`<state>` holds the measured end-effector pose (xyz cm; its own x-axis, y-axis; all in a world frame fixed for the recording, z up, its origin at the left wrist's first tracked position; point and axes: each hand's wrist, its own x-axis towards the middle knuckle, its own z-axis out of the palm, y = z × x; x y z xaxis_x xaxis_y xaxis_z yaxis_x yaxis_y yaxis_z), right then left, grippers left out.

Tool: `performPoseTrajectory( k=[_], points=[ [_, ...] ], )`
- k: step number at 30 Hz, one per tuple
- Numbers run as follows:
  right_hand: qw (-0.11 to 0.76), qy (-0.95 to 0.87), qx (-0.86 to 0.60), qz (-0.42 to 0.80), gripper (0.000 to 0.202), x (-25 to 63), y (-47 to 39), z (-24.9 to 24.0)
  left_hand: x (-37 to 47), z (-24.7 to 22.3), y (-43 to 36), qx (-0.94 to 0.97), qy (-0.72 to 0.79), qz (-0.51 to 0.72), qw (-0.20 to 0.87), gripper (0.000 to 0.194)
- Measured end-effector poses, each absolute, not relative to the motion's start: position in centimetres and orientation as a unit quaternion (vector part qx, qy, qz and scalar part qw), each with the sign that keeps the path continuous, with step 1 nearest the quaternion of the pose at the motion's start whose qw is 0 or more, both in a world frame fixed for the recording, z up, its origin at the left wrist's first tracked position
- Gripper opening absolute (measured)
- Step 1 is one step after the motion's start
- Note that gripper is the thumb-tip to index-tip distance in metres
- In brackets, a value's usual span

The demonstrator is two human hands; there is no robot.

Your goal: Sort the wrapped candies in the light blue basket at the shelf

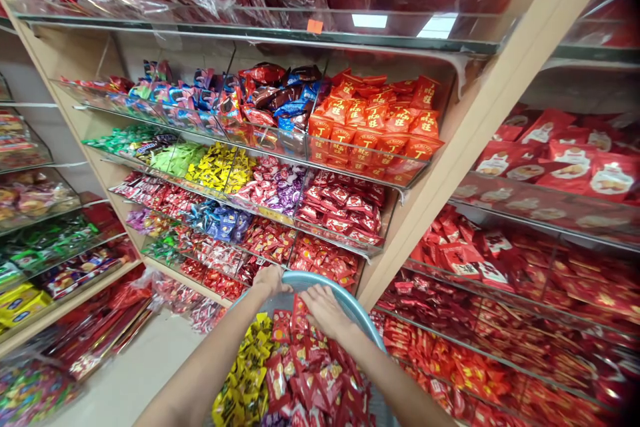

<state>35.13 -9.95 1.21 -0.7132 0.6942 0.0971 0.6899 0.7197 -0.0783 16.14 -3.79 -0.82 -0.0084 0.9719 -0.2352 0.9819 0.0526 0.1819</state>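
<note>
A large light-blue plastic basket (370, 327) sits in front of me, filled with wrapped candies. My left hand (269, 279) is at its far rim, fingers curled over the edge and thumb on the inner side. Inside the basket, my right hand (323, 310) lies over red candy packets (320, 380), its fingers stretched out and touching them. A red packet (300, 313) shows beside its fingertips. Yellow-wrapped candies (250, 367) fill the basket's left side.
Ahead, tilted clear bins hold red candies (325, 257), yellow candies (220, 167) and orange-red packets (373, 123). A wooden upright (450, 147) divides this shelf from red packets (565, 153) at right. Bagged goods (115, 327) lie on the floor at left.
</note>
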Motion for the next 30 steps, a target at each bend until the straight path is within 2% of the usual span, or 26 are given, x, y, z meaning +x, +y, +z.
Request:
performPoseTrajectory(
  k=[12,15,18,23,30],
  points=[
    [0.024,-0.924,-0.379,0.032,0.033,32.1,-9.4,-1.1,16.3,-0.3,-4.2,0.694,0.706,-0.018,0.137,0.049],
    [0.051,-0.927,-0.369,0.039,0.036,32.6,-9.4,-1.3,16.3,-0.3,-4.1,0.696,0.705,-0.022,0.134,0.049],
    [0.111,-0.921,-0.371,0.037,0.024,33.8,-9.1,-0.6,16.2,-0.6,-3.9,0.693,0.707,-0.024,0.142,0.049],
    [0.162,-0.850,-0.499,-0.040,0.022,36.5,-6.8,1.7,16.0,-1.2,-3.7,0.688,0.711,-0.014,0.148,0.055],
    [0.091,-0.755,-0.642,-0.098,0.040,37.4,-2.6,2.3,16.1,-1.0,-3.7,0.687,0.711,-0.023,0.147,0.052]
  ],
)
